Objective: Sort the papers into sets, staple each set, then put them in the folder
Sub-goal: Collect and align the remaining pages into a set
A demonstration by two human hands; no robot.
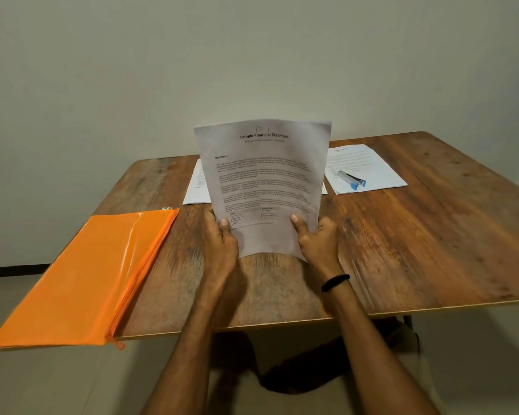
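Observation:
A printed set of papers (264, 175) headed "Sample Financial Statement" stands upright on its lower edge at the middle of the table. My left hand (222, 244) grips its lower left side, thumb on the front. My right hand (318, 241) grips its lower right side the same way. An orange zip folder (87, 274) lies flat at the table's left front corner, overhanging the edge. A blue and silver stapler (351, 179) rests on another paper set (369, 163) at the back right. A further paper pile (196, 187) lies flat behind the held set, mostly hidden.
The wooden table (417, 250) stands against a plain wall. Its right half is bare wood. A dark shape lies on the floor under the table's front edge.

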